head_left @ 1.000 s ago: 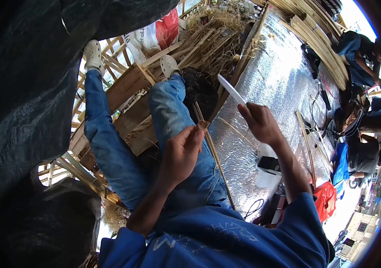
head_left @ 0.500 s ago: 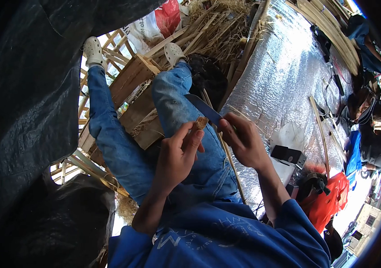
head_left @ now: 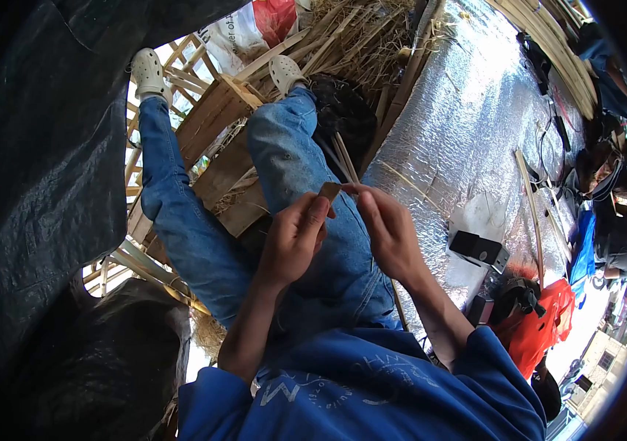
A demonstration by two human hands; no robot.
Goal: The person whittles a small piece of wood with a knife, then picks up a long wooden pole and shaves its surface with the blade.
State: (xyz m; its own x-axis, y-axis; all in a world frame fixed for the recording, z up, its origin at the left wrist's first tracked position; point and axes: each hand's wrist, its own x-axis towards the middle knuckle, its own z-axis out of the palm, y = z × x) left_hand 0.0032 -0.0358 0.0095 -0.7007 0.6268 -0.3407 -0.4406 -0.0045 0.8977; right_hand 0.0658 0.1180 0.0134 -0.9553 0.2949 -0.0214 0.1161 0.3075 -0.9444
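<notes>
Over the lap, left hand (head_left: 293, 239) grip closed on bamboo strip (head_left: 330, 191), right hand (head_left: 389, 231) touching

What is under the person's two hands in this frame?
Under the left hand and right hand lies the right thigh in blue jeans. A bamboo strip runs beneath the right hand; its middle is covered, and the knife blade is hidden.

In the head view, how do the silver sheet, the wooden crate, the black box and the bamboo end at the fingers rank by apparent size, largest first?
1. Silver sheet
2. Wooden crate
3. Black box
4. Bamboo end, pinched by the left hand

The bamboo end is nearest the camera and looks smallest anyway.
</notes>
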